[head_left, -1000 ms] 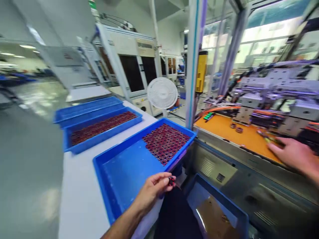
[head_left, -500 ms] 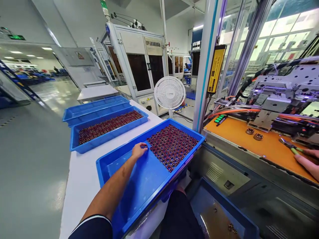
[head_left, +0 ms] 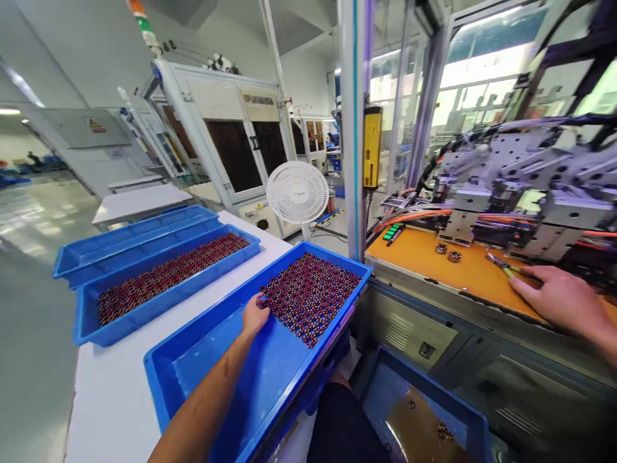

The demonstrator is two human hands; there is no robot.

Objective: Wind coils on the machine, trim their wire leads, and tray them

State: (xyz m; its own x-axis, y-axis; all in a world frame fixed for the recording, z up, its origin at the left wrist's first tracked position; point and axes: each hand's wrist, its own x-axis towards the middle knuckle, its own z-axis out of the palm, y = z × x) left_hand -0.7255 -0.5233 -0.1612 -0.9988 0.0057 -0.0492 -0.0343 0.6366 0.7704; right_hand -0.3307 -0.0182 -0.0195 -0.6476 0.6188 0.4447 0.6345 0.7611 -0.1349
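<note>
My left hand [head_left: 256,313] is inside the near blue tray [head_left: 207,350], at the left edge of a layer of small round parts [head_left: 311,292] coloured dark red and copper. Its fingers are closed around one or more of these parts; the exact number is hidden. On the orange worktop [head_left: 409,254] at the right, my right hand [head_left: 559,299] holds the green handles of a pair of pliers [head_left: 501,263]. The pliers lie with their jaws pointing left. Two metallic ring-shaped parts [head_left: 448,253] sit just beyond the jaws.
Farther left on the white table [head_left: 103,379] stand a second blue tray of parts [head_left: 168,276] and another blue tray [head_left: 139,235] behind. A white fan [head_left: 297,193] stands beyond. Machine heads [head_left: 482,186] overhang the worktop. Below is a bin [head_left: 434,382] with a few parts.
The view has turned right, so more of my right hand and the machine shows. My left hand stays at the edge of the parts layer, fingers closed. The pliers remain in place.
</note>
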